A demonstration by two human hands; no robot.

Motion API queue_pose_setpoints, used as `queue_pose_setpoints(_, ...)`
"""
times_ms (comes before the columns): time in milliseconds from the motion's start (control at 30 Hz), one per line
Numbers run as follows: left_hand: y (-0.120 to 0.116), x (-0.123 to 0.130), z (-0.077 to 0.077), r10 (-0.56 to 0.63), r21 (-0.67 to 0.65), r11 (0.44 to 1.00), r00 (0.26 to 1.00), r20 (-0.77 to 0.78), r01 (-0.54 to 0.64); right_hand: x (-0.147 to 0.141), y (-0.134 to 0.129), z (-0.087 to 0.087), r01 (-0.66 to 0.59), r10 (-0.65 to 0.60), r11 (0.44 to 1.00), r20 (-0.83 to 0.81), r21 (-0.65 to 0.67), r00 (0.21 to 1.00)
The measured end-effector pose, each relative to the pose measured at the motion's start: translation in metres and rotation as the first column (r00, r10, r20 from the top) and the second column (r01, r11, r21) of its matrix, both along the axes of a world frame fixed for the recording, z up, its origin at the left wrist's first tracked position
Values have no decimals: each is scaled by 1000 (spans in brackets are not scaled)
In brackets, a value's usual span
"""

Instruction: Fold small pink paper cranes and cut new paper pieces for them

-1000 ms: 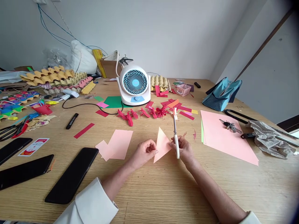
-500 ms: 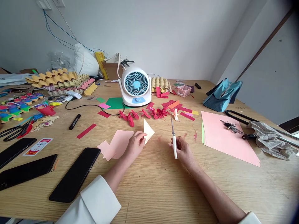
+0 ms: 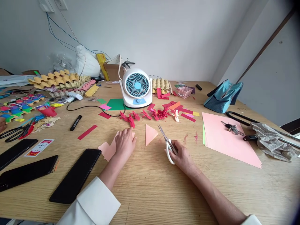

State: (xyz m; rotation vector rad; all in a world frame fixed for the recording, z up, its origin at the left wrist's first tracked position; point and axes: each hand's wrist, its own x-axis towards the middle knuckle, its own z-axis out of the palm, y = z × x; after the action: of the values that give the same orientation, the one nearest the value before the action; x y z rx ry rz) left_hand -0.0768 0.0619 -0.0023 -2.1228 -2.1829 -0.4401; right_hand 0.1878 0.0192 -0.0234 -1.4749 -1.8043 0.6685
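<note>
White-handled scissors are held in my right hand, their blades slightly apart and pointing up and left. A folded pink paper triangle lies flat on the table, just left of the blade tips. My left hand rests over a piece of pink paper, which it partly covers; its fingertips point down at the paper, and whether they grip it cannot be made out. Behind the triangle, a row of red cut-paper shapes lies in front of the white fan.
Phones lie at the left front, near a black marker. Large pink sheets with keys lie right, beside a blue bag. At the far left edge, part of another person's hand shows near painted egg cartons.
My left hand has let go of the folded triangle and moved left onto the pink paper. The scissors have tilted left in my right hand. Another person's hand has appeared at the left edge.
</note>
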Motion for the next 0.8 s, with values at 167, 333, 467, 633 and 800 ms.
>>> queue_pose_setpoints(167, 3, -23, 2, 242, -138, 959, 968, -63, -248, 0, 0, 0, 4, -4, 1000, 19, -4, 1000)
queue_pose_setpoints(333, 5, -29, 1, 258, -160, 949, 962, -90, -270, 0, 1, 0, 7, -7, 1000, 36, -2, 999)
queue_pose_setpoints(467, 5, -28, 4, 273, -174, 944, 960, -70, -281, 4, 3, -2, -6, -2, 998, 131, 59, 991)
queue_pose_setpoints(633, 2, -23, 5, 226, -163, 959, 973, -51, -232, 9, 7, -1, -35, -31, 985, 374, 168, 927)
queue_pose_setpoints(800, 1, -21, -1, 190, -142, 970, 981, -49, -195, -1, 14, 9, -49, -104, 969, 580, 242, 808)
